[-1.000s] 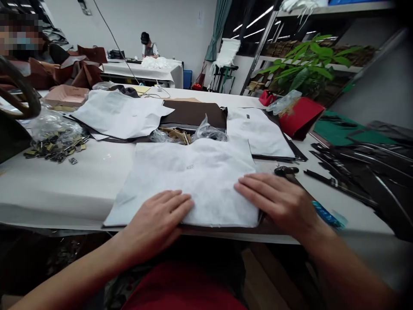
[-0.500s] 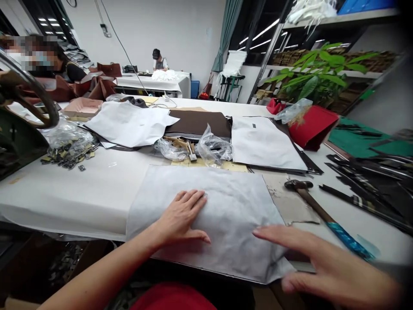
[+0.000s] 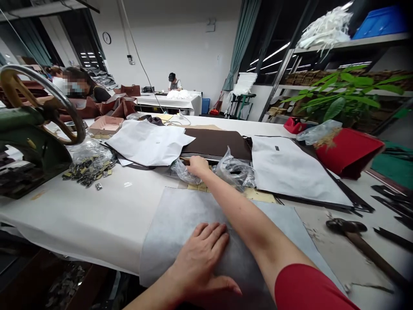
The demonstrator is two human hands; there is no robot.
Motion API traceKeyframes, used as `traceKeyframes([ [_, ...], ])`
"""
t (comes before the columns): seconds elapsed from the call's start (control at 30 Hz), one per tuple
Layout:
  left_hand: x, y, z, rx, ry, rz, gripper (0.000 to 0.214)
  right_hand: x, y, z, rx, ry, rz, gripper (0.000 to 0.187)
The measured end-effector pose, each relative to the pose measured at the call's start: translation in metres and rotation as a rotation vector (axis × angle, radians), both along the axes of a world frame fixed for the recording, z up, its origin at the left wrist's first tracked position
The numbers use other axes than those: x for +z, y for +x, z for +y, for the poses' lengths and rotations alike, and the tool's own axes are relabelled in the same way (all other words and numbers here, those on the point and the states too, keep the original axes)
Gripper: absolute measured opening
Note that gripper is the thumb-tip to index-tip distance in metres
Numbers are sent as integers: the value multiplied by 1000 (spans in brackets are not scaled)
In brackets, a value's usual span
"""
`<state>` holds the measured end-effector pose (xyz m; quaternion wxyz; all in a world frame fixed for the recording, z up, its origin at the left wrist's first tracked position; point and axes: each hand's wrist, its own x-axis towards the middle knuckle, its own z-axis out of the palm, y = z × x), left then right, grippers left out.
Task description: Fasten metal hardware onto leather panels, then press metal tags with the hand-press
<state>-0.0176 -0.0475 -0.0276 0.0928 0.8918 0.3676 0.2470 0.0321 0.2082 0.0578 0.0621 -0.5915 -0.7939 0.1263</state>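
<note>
White sheet (image 3: 241,263) under the left hand (image 3: 203,254)

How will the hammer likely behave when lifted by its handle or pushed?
The hammer probably feels head-heavy: its bulky head sits at one end. It should stay stiff, since the handle looks like wood. Rolling seems unlikely, as the head lies crosswise.

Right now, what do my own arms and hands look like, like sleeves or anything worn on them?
Your left hand is bare, with no glove, ring or watch showing; its sleeve is out of view. Your right hand is ungloved too, its wrist without a watch, and a plain red sleeve ends near the elbow.
</note>
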Motion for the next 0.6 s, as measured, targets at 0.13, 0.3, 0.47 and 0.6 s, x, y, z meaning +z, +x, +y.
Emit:
traceKeyframes([
  [0.13, -2, -2, 2, -13, 15, 38, 90, -15, 1, 10, -9, -75, 55, 27],
  [0.3, -2, -3, 1, -5, 7, 34, 91, -18, 10, 18, -34, -120, 242, 18],
  [0.47, 0, -2, -1, 20, 10, -1, 86, -16, 27, 8, -113, -150, 590, 9],
  [0.6, 1, 1, 0, 44, 11, -51, 85, -4, 44, -12, -130, -156, 856, 13],
])
